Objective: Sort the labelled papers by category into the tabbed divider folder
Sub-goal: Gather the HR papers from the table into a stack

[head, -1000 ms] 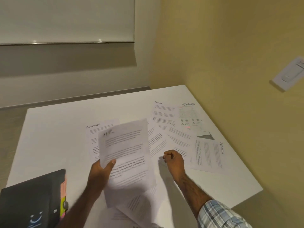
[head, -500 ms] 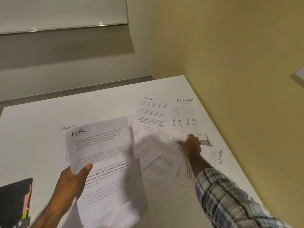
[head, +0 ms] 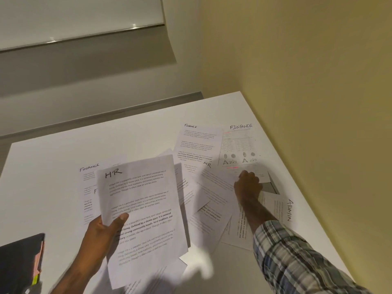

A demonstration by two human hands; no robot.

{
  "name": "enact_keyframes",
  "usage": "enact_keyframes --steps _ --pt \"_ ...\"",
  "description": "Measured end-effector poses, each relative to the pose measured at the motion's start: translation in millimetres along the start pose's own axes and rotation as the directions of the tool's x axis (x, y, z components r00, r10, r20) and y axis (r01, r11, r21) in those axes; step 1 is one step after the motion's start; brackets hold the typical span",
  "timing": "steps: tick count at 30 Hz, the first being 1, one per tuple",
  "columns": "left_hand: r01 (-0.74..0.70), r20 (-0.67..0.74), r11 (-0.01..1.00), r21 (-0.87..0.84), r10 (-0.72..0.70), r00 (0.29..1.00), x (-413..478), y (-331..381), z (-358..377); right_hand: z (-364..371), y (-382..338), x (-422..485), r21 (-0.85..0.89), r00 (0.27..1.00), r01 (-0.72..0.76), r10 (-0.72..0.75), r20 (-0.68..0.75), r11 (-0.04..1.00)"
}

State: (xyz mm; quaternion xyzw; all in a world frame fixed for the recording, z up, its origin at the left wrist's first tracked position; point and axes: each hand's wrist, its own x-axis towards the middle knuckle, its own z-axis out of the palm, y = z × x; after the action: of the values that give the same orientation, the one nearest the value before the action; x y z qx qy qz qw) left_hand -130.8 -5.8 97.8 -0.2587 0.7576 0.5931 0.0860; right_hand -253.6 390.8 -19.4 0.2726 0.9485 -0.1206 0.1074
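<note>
Along the right side rises a plain yellow wall [head: 307, 71], and against it stands a flat white table [head: 53, 166] that fills the near half of the scene. Across the table's middle and right lies a loose spread of white printed paper sheets [head: 207, 221], overlapping one another. At the near left edge sits a black tabbed divider folder [head: 19, 266], with pink and yellow tabs showing along its right side.

Above the middle of the table a white printed sheet headed HR [head: 144, 198] is held up, tilted. It hides part of a flat sheet headed FINANCE [head: 89, 177] on its far left. At the far right lie side by side a plain-text FINANCE sheet [head: 197, 141] and, beside the wall, a FINANCE sheet with a table and small figures [head: 239, 145]. Nearer than these lies a sheet marked HR [head: 214, 183], and at the near right a sheet marked ADMIN [head: 277, 209], turned sideways.

A blue and white plaid sleeve [head: 297, 257] reaches in from the near right corner. The left hand [head: 101, 236] grips the held sheet at its left edge, thumb on the front and fingers behind. The right hand [head: 248, 185] rests on the papers at the near edge of the FINANCE sheet with a table and small figures, fingers curled under. Whether they have hold of a sheet I cannot tell.
</note>
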Motion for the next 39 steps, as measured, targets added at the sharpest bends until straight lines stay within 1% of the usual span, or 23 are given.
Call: enact_keyframes --steps 1,3,5,6,9,11,13,14,17,19,21,22,25,28,31,33,35,39 --pt "-0.011 0.007 1.0 0.001 0.011 1.0 0 2 1 -2 -1 -1 0.047 0.998 0.022 -0.02 -0.058 0.999" --pt "-0.013 0.015 1.0 0.006 0.013 1.0 -1 5 2 -14 -3 -6 0.204 0.988 0.084 -0.055 -0.144 0.975" --pt "-0.018 0.024 1.0 -0.016 0.018 1.0 0 5 1 -33 -6 -12 0.365 0.977 0.134 -0.062 -0.204 0.921" --pt "-0.016 0.017 1.0 -0.018 0.016 1.0 -1 7 1 -47 -7 -16 0.419 0.969 0.164 -0.066 -0.238 0.893" --pt "-0.027 0.016 0.999 -0.027 0.028 0.999 -3 9 -1 -99 -10 -31 0.514 0.922 0.326 -0.147 -0.358 0.794" --pt "-0.054 0.002 0.998 -0.029 0.054 0.999 -7 13 -4 -140 -10 -42 0.565 0.88 0.443 -0.215 -0.424 0.697" --pt "-0.065 0.015 0.996 -0.058 0.066 0.998 -10 15 -5 -179 -7 -51 0.58 0.826 0.546 -0.275 -0.492 0.605" --pt "-0.065 0.023 0.995 -0.079 0.067 0.998 -13 18 -7 -198 -7 -57 0.583 0.813 0.57 -0.294 -0.503 0.579" --pt "-0.079 0.028 0.987 -0.137 0.084 0.996 -19 21 -15 -250 -11 -78 0.652 0.828 0.559 -0.298 -0.476 0.512" --pt "-0.092 0.03 0.986 -0.139 0.097 0.995 -26 24 -21 -273 -15 -91 0.747 0.852 0.522 -0.289 -0.436 0.412" --pt "-0.099 0.041 0.982 -0.16 0.107 0.993 -31 25 -27 -281 -23 -101 0.835 0.879 0.459 -0.29 -0.378 0.303" --pt "-0.099 0.047 0.982 -0.163 0.108 0.993 -35 25 -29 -279 -31 -106 0.858 0.888 0.43 -0.302 -0.346 0.281" --pt "-0.098 0.112 0.977 -0.187 0.121 0.986 -48 25 -37 -257 -62 -128 0.877 0.893 0.378 -0.369 -0.259 0.298" --pt "-0.045 0.2 0.966 -0.253 0.098 0.975 -62 22 -52 -229 -98 -161 0.883 0.891 0.333 -0.418 -0.179 0.332" --pt "0.055 0.3 0.941 -0.333 0.05 0.953 -70 17 -65 -207 -124 -186 0.87 0.894 0.287 -0.437 -0.094 0.4" --pt "0.074 0.334 0.929 -0.362 0.055 0.941 -80 14 -79 -194 -141 -206 0.855 0.904 0.248 -0.426 -0.035 0.455" --pt "0.075 0.351 0.92 -0.384 0.07 0.934 -86 12 -91 -185 -154 -224 0.839 0.906 0.237 -0.423 -0.009 0.489" --pt "0.16 0.455 0.882 -0.443 0.068 0.888 -95 5 -115 -170 -173 -255 0.801 0.906 0.255 -0.424 -0.001 0.542"
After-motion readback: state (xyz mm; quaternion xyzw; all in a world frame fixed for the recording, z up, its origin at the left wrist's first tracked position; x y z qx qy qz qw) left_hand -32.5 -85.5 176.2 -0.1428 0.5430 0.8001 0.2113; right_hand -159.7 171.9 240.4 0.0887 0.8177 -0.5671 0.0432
